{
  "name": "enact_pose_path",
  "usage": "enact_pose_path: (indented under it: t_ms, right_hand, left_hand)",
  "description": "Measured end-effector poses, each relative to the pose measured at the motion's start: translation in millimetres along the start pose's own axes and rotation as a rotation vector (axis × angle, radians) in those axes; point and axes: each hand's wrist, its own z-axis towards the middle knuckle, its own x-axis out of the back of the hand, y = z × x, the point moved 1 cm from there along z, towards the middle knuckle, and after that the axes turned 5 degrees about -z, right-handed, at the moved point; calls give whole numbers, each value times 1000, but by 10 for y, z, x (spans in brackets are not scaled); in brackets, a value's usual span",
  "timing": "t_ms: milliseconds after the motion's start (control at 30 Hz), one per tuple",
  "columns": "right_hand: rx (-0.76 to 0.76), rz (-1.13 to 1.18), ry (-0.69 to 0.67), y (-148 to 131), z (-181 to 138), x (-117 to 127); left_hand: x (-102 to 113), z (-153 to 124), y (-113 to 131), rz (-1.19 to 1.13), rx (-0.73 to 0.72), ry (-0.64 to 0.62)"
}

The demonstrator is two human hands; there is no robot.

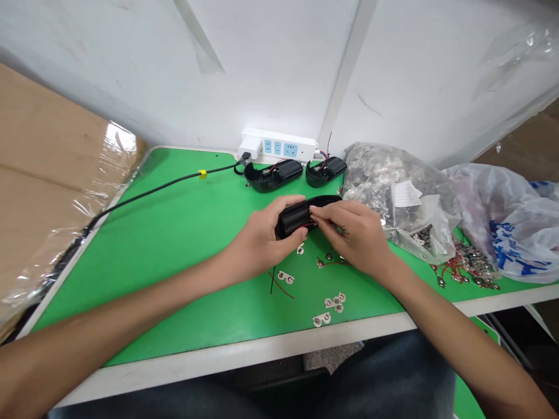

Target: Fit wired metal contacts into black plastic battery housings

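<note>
My left hand [265, 237] is wrapped round a black plastic housing [293, 219] with rounded battery bays, held just above the green tabletop. Against the middle of that housing, the fingertips of my right hand [356, 228] are pinched together; whatever they grip is too small or hidden. A thin red wire shows along the housing near my left thumb. Below it, a red wire end [283, 286] and a black wire end [272, 280] hang down. Beneath my right hand lies a metal contact with a red wire [321, 263].
Flat double battery contacts [322, 319] lie near the front edge. Two similar black housings [273, 176] [327, 171] stand by a white power strip [279, 145]. On the right are a clear bag [375, 174], a pile of wired contacts [469, 265] and a white plastic bag [519, 215]. A black cable [161, 187] crosses the left.
</note>
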Motion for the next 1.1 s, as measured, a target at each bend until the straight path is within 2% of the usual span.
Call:
enact_pose_path:
  t_ms: [433, 767, 1100]
  right_hand:
    - [-48, -72, 30, -96, 23, -60]
    - [-59, -83, 63, -100, 17, -105]
    - [-75, 24, 51, -82, 18, -100]
  left_hand:
    - [-4, 10, -14, -89, 23, 42]
    - [9, 13, -24, -55, 43, 62]
    - [9, 10, -20, -3, 11, 72]
